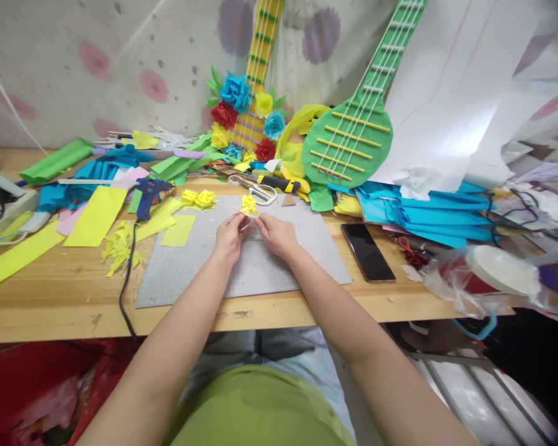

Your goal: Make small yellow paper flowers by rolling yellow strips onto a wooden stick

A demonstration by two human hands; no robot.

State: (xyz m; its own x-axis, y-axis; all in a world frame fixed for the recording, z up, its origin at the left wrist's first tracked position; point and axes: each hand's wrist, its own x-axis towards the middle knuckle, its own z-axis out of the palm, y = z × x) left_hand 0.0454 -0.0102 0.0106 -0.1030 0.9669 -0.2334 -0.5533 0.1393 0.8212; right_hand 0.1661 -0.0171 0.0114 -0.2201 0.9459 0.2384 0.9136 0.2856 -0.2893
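A small yellow paper flower [249, 204] is held up over the grey cutting mat [279, 272]. My left hand [230, 238] pinches at its lower left, where a thin pale strip or stick shows at the fingertips. My right hand [278, 235] is closed at the flower's lower right, its fingertips close to those of my left. The flower's underside is hidden by my fingers. Beyond, on the mat's far edge, lie finished yellow flowers [198, 199] and scissors with white handles [261, 193]. A yellow paper square [178, 230] rests on the mat, left of my left hand.
A blue glue gun [145, 197] stands left, its black cord [129, 291] hanging over the table's front edge. Yellow crepe strips [96, 217] lie farther left. A phone [367, 251] is right of the mat. A green paper instrument [348, 145] and blue paper [428, 210] are behind.
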